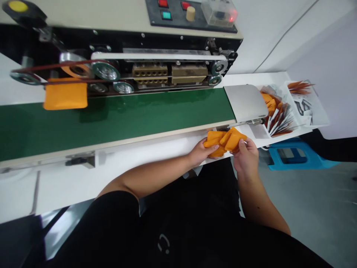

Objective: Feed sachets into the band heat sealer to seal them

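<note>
My left hand (202,152) and my right hand (245,156) hold a bunch of orange sachets (225,141) between them, just in front of the conveyor's near edge. The sachets are soft and folded over, and my fingers hide part of them. Far to the left, a single orange pouch (65,95) lies on the green conveyor belt (117,115) and passes under the drive belts of a band sealer (150,70). Neither hand touches the belt.
A white tray (290,104) at the right holds stacks of orange and white sachets. A curved steel plate (245,103) stands at the belt's end. The sealer's control panel (189,13) is at the top. A blue stool (290,154) stands on the floor at the right.
</note>
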Demonstrator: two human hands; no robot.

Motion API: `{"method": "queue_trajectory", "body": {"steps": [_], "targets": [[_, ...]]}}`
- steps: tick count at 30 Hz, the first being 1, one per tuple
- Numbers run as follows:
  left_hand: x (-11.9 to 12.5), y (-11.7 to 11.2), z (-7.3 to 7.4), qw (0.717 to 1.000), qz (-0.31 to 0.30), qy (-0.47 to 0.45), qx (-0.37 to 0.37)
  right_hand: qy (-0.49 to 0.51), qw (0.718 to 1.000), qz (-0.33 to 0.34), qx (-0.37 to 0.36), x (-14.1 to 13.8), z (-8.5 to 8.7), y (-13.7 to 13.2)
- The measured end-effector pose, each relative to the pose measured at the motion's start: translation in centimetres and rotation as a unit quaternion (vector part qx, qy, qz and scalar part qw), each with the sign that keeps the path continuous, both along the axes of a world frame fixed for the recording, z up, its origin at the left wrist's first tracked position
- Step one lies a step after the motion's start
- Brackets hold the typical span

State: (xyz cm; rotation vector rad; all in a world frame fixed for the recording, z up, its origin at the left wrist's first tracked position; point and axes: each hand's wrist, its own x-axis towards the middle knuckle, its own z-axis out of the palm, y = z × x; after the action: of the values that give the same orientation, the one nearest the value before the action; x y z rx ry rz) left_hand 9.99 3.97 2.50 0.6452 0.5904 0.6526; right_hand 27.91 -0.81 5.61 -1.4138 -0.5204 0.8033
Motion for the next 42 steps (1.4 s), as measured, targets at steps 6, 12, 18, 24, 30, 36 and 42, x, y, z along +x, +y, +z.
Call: {"method": "queue_trajectory", "body": {"steps": [6,12,18,24,30,36,42], "targets": [[-0.1,-0.1,-0.1,1.0,0.011,0.0,-0.006,-0.06,0.997,0.032,-0.046,-0.4,0.1,-0.3],[-0.2,0.0,0.0,1.0,0.008,-0.012,-0.002,-0.091,0.992,0.079,-0.044,-0.5,0.2,-0.7],[0.0,0.0,0.2,1.0,0.014,-0.026,0.005,-0.081,0.996,0.029,0.007,0.1,0.7,-0.6],[-0.3,0.0,0.1,0.999,-0.024,-0.037,0.014,-0.046,0.996,0.024,0.073,1.3,4.9,-0.1],[-0.6,0.4,-0.2,0.998,-0.042,-0.041,0.034,-0.025,0.99,0.121,0.071,3.8,9.7,6.5],[-0.5,0.7,-0.5,0.996,-0.038,-0.064,0.037,-0.009,0.983,0.184,-0.002,5.0,11.6,14.3],[-0.4,0.7,-0.5,0.997,-0.034,-0.057,0.027,-0.003,0.986,0.155,-0.059,2.9,12.2,17.8]]}}
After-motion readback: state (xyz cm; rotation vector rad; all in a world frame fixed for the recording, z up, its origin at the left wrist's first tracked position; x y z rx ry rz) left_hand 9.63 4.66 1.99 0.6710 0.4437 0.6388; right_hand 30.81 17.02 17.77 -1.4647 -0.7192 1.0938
